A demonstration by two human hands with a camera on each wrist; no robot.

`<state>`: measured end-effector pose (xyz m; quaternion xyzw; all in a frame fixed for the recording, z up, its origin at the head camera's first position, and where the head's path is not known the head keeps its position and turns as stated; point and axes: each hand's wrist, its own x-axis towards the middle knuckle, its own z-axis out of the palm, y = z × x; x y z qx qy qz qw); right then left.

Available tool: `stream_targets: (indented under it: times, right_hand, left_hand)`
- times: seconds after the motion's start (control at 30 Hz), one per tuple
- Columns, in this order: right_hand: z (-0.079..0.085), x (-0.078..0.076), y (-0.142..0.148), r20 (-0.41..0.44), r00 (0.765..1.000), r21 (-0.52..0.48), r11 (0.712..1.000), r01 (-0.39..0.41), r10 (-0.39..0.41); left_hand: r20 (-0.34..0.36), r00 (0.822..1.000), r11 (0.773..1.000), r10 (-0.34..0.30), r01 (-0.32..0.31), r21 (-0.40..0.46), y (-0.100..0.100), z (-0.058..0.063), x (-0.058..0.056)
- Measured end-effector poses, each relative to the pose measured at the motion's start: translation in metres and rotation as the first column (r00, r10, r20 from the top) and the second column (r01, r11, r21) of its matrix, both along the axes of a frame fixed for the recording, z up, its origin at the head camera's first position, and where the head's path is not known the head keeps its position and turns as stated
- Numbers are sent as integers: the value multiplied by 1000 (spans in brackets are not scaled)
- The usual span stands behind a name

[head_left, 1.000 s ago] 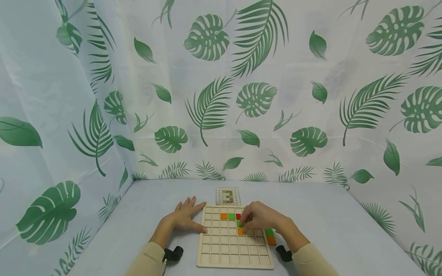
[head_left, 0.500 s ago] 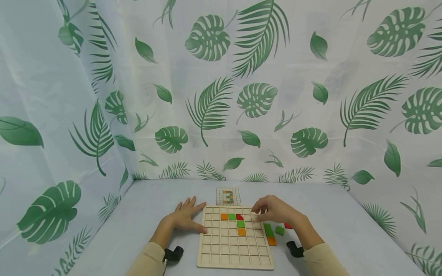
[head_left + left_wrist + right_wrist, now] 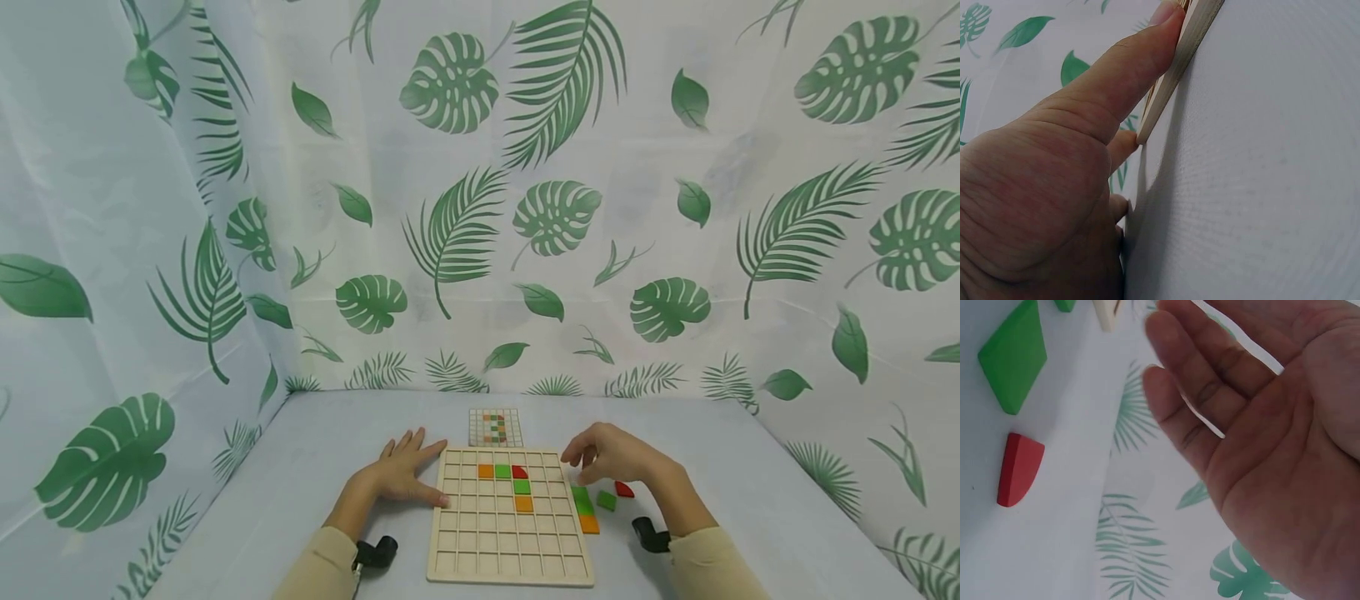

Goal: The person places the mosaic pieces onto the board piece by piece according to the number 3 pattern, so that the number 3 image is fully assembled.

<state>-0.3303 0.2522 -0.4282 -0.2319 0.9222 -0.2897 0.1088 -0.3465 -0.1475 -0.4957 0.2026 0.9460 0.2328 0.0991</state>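
A wooden grid board (image 3: 480, 540) lies on the table. Set in it are a row of orange (image 3: 486, 472), green (image 3: 503, 472) and red quarter-round (image 3: 520, 472) tiles, then green (image 3: 522, 487) and orange (image 3: 524, 504) ones below the red. My left hand (image 3: 408, 471) spreads its fingers at the board's left edge, thumb (image 3: 1129, 78) resting on the rim. Past the right edge hovers my right hand (image 3: 618, 454), fingers bent loosely with nothing visible in them. Close beneath it are loose tiles: green (image 3: 582, 502), orange (image 3: 590, 524), another green (image 3: 1013, 359) and a red quarter-round (image 3: 1020, 469).
A small pattern card (image 3: 495, 427) with a printed grid of coloured shapes lies just behind the board. The white table (image 3: 697, 467) extends on both sides, up to a leaf-print curtain (image 3: 480, 250) at the back and sides.
My right hand has withdrawn from the board's upper tiles and moved right, over the loose tiles. The red, green and orange tiles it covered are now in view. My left hand stays put.
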Motion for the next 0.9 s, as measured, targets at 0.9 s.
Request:
stream_targets:
  times: [0.9]
  right_hand:
    - [-3, 5, 17, 79, 994, 135, 989, 68, -79]
  left_hand:
    - [-10, 1000, 1000, -6, 6, -12, 0, 2, 3]
